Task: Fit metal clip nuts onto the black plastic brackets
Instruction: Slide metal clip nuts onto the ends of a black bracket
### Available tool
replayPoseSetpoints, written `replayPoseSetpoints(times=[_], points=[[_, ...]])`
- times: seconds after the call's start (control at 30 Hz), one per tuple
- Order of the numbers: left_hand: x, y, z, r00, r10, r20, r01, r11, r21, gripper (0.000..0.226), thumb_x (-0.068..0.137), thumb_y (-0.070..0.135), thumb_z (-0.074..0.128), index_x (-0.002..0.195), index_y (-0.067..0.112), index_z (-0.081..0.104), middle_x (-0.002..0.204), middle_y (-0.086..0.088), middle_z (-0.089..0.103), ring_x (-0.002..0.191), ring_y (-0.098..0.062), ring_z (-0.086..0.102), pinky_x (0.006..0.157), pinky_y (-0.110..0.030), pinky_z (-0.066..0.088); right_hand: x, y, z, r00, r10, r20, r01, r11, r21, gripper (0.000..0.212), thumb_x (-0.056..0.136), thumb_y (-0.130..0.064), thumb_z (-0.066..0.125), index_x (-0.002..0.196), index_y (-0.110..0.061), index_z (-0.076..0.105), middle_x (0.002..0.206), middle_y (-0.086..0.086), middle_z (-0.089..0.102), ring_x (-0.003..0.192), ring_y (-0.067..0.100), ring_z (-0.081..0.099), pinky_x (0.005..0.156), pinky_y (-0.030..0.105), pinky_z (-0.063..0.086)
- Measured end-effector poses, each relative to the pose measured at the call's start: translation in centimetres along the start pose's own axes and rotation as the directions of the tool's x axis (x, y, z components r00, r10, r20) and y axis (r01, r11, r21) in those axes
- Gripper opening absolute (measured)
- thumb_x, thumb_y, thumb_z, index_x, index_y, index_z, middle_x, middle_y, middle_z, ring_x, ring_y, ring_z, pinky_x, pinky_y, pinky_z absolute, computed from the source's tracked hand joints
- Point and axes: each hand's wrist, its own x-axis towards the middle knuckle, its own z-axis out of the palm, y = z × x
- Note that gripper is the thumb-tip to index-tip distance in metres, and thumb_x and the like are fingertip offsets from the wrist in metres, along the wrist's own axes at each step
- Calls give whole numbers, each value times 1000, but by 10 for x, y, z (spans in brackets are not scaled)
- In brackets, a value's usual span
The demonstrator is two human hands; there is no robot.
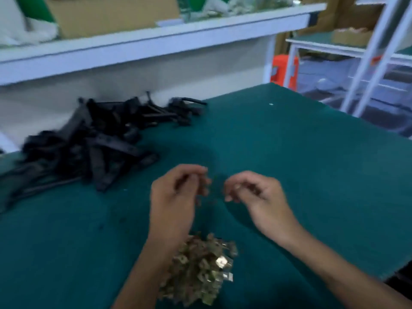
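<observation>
In the head view, a green mat [289, 163] is seen covering the worktable. A loose heap of black plastic brackets [93, 143] is spread at about ten o'clock from the frame's centre, running from the left edge toward the back of the mat. A pile of brass-coloured metal clip nuts [200, 270] is found at six o'clock, near the bottom edge, partly covered by the left forearm.

Both hands are held above the mat just below the centre, close together but apart. The left hand [176, 197] is raised at about seven o'clock, its fingers curled inward toward the thumb; something small may be pinched at the fingertips, but blur prevents it from being made out, so its grip cannot be told. The right hand [258, 199] is placed at about five o'clock, fingers likewise curled toward the thumb, and whether anything is held there cannot be told either.

At twelve o'clock a white shelf [156, 39] is seen, loaded with a cardboard box [107, 14]. At two o'clock a white metal rack [365, 63] and an orange container [281, 70] are visible beyond the table.
</observation>
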Motion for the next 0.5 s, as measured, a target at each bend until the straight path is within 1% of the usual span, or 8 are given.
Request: replayPoseSetpoints(times=[0.03,0.1,0.17,0.23,0.3,0.37,0.47,0.5], points=[[11,-20,-25,986,-38,-165,40,999,8,30,99,-1,53,83,15,73,66,-2,67,56,-13,55,50,-26,43,21,6,26,994,17,104,-9,997,-76,29,93,10,56,89,-11,74,79,1,73,74,24,67,73,36,53],[23,-53,-72,910,-70,-408,69,997,-17,30,98,0,50,82,15,70,60,-3,52,51,-12,41,45,-28,34,59,16,76,964,26,264,35,974,-225,23,91,4,61,99,-12,76,89,-4,72,80,15,66,80,31,51],[24,-74,-94,852,-106,-513,81,994,-70,32,97,-1,47,78,15,67,57,3,40,48,-9,32,44,-26,28,95,22,121,943,41,331,70,946,-316,25,92,-6,63,113,-14,74,110,-4,68,93,10,64,92,28,49],[25,-86,-101,821,-153,-550,102,987,-122,31,97,-2,46,78,13,66,54,7,36,46,-8,29,44,-24,25,131,24,157,952,74,298,50,920,-388,36,93,-20,65,129,-17,65,131,1,55,111,18,61,105,32,45],[24,-94,-105,824,-157,-545,109,987,-120,27,96,1,47,80,12,66,54,6,37,46,-12,28,45,-27,25,159,28,182,953,181,243,-48,882,-468,59,92,-37,69,144,-17,50,145,8,38,129,27,51,113,38,38],[26,-94,-105,833,-135,-536,116,991,-70,27,95,5,49,79,17,67,54,4,39,47,-17,28,48,-34,26,181,32,196,918,310,247,-130,824,-552,74,90,-51,68,150,-17,41,152,11,31,135,31,45,113,41,39],[26,-97,-102,859,-110,-500,119,993,-15,28,93,8,50,78,23,68,51,3,42,46,-17,31,47,-34,28,208,33,202,880,413,233,-218,789,-574,58,88,-64,61,123,-18,62,132,10,55,123,31,54,96,39,50],[25,-95,-101,864,-104,-493,119,993,0,29,94,8,49,78,25,67,50,4,42,45,-15,31,45,-31,27,214,30,204,870,432,236,-207,757,-619,63,84,-68,60,125,-19,63,137,10,54,126,32,52,100,42,47]])
